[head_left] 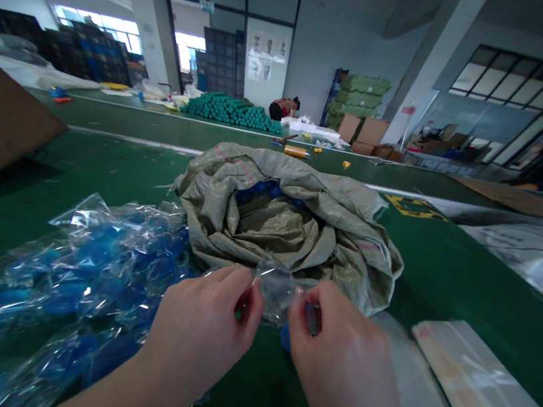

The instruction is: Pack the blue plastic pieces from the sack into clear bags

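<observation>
Between my two hands a clear plastic bag [273, 290] is stretched, pinched at its edges. My left hand [215, 317] grips the left edge with thumb and fingers closed. On the other side my right hand [332, 343] pinches the right edge, and a blue item [285, 337] shows partly behind its thumb; whether the hand holds it I cannot tell. Just beyond lies a woven sack [273, 227], its mouth rolled back, with several blue round items [266, 189] inside. Blue items in clear bags [94, 279] are heaped to my left.
A stack of flat clear bags [487, 395] lies at the right on the green table [426, 252]. A cardboard sheet [0, 118] rises at the left. Farther back are green rolls [234, 112], an orange cylinder [297, 152] and a person [283, 108] bending over.
</observation>
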`<move>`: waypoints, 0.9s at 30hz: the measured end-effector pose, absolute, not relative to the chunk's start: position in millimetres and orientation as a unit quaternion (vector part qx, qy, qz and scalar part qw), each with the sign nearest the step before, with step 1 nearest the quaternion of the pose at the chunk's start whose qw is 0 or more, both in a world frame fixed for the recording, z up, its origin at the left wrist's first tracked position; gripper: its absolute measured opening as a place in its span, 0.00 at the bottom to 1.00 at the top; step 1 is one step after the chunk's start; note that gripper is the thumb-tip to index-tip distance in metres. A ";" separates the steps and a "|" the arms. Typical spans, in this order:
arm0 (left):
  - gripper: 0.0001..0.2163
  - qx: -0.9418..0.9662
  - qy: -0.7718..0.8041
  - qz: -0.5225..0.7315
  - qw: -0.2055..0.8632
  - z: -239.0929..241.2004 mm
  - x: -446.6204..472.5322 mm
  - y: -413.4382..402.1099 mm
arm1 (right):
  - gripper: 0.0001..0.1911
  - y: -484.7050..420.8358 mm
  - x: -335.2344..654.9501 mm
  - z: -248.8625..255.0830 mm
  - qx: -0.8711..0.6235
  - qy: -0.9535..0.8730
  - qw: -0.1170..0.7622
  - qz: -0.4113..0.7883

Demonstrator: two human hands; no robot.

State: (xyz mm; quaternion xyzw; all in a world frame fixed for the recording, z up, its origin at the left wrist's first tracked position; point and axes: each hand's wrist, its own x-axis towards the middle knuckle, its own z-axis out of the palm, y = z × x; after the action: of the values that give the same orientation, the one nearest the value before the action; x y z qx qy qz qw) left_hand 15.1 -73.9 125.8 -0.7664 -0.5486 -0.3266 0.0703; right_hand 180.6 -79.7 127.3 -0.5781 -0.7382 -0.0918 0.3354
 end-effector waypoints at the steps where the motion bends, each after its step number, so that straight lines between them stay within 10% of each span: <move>1: 0.14 -0.763 -0.555 -0.327 0.061 126.1 14.6 -73.3 | 0.07 -78.8 180.3 127.4 -0.582 -0.734 0.339 -0.084; 7: 0.14 -0.740 -0.599 -0.297 -0.073 123.8 15.4 -60.2 | 0.06 -63.7 175.4 127.6 -0.570 -0.718 0.388 0.096; 27: 0.14 -0.712 -0.616 -0.296 -0.162 125.8 15.1 -52.9 | 0.08 -49.0 176.9 115.3 -0.596 -0.705 0.373 0.098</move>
State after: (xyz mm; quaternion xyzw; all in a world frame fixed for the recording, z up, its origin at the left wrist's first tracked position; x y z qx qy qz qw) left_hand 15.1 -52.9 125.8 -0.7120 -0.6158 -0.2959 -0.1622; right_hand 176.9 -49.0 115.3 -0.5957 -0.7049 0.0977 0.3725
